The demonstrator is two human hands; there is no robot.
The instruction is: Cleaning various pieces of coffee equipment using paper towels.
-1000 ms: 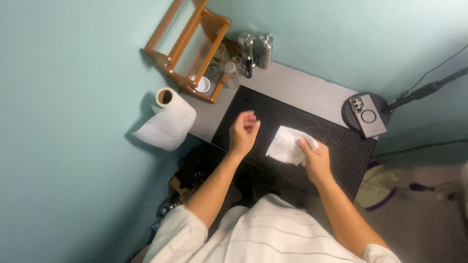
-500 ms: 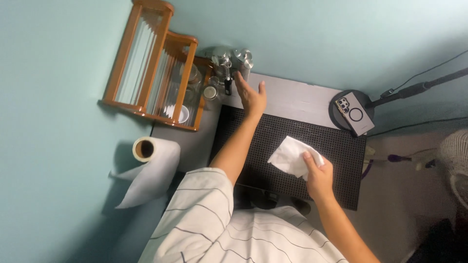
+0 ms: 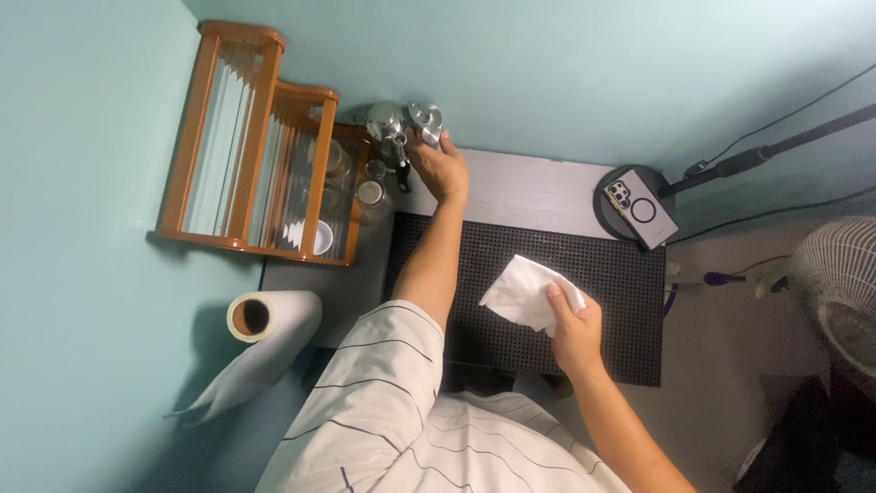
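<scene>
My left hand point(image 3: 440, 169) stretches to the back of the grey table and closes around a shiny metal container point(image 3: 426, 120) standing beside another metal pot point(image 3: 385, 120) against the wall. My right hand point(image 3: 573, 321) holds a crumpled white paper towel point(image 3: 522, 292) against the black perforated mat point(image 3: 620, 283) near the front of the table. My striped white sleeve covers the lower left of the mat.
A wooden rack point(image 3: 251, 146) with glass panes and small jars stands at the left. A paper towel roll point(image 3: 265, 318) hangs off the table's left edge. A phone on a round stand point(image 3: 639, 203) sits at back right, a fan point(image 3: 835, 283) on the floor beyond.
My left hand has moved from above the mat to the back of the table and closed on the metal container. My right hand has kept the towel on the mat.
</scene>
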